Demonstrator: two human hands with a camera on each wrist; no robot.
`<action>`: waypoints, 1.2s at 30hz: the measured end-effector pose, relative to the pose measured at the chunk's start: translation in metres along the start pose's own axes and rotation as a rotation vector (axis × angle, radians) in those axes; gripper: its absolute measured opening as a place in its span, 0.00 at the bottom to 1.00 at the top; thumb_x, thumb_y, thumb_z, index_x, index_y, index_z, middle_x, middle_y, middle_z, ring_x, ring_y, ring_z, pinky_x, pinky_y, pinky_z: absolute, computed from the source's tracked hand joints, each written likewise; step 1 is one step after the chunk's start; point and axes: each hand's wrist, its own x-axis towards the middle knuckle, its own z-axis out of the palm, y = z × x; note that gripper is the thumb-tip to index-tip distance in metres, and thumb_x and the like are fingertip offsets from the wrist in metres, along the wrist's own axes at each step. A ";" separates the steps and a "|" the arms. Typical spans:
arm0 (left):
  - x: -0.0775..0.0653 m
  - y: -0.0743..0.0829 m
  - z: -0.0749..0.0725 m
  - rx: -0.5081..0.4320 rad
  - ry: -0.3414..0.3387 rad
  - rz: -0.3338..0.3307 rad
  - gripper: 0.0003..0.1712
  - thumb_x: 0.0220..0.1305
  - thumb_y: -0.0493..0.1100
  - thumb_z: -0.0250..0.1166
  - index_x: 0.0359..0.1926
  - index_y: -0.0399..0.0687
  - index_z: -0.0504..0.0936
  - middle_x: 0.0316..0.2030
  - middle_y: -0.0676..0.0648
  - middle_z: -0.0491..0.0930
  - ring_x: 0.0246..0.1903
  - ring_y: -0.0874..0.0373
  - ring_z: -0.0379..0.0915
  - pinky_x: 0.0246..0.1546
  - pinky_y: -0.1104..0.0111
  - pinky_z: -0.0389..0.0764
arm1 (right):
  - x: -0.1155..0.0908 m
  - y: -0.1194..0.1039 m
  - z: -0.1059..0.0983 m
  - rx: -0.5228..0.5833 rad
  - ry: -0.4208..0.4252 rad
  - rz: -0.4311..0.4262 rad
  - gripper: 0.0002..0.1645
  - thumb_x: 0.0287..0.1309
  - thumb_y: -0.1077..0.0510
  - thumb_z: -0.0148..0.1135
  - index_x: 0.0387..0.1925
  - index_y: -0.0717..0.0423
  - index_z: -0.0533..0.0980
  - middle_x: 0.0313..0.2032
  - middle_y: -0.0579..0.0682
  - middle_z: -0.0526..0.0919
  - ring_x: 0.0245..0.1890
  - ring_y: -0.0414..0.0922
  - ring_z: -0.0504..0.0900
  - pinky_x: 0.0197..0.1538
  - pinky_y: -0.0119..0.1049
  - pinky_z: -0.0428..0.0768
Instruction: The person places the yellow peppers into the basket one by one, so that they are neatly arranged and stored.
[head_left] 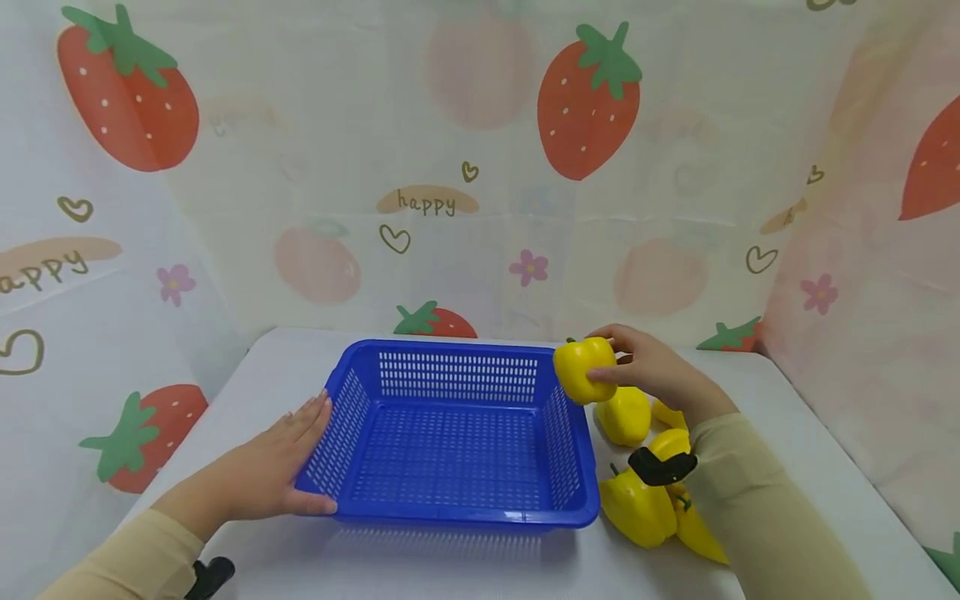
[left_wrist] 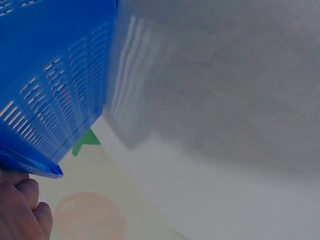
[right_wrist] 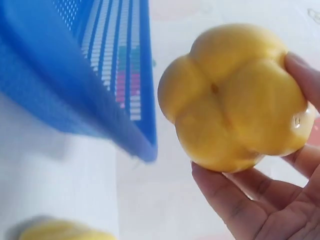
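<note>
My right hand [head_left: 651, 367] grips a yellow bell pepper [head_left: 579, 371] between thumb and fingers, at the right rim of a blue plastic basket [head_left: 465, 517]. The lobed underside of the pepper [right_wrist: 235, 95] faces the camera in the right wrist view, apart from the basket's rim [right_wrist: 142, 145]. My left hand [head_left: 273, 467] rests against the basket's left side, fingers extended along the rim and thumb at the front corner. The basket's slotted floor [head_left: 450, 454] is bare.
Right of the basket lie another yellow bell pepper [head_left: 626, 417], a larger yellow pepper [head_left: 639, 510] and several more yellow items, partly hidden by the right wrist and its black strap [head_left: 663, 467]. A strawberry-print cloth [head_left: 480, 167] hangs behind the white table [head_left: 285, 558].
</note>
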 end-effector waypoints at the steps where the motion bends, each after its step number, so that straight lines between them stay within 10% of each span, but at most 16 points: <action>1: 0.000 0.000 0.000 0.001 0.009 0.004 0.68 0.43 0.78 0.56 0.69 0.34 0.44 0.70 0.36 0.43 0.68 0.42 0.39 0.63 0.47 0.52 | 0.002 -0.002 0.003 0.003 0.002 0.008 0.34 0.47 0.42 0.67 0.55 0.46 0.67 0.50 0.55 0.73 0.42 0.51 0.76 0.48 0.42 0.74; 36: 0.001 -0.002 0.004 -0.010 -0.052 -0.039 0.68 0.41 0.79 0.55 0.70 0.38 0.41 0.71 0.41 0.35 0.69 0.46 0.33 0.65 0.50 0.50 | 0.076 -0.047 0.101 0.144 -0.005 0.072 0.29 0.47 0.50 0.69 0.50 0.53 0.70 0.44 0.56 0.76 0.40 0.50 0.77 0.44 0.40 0.80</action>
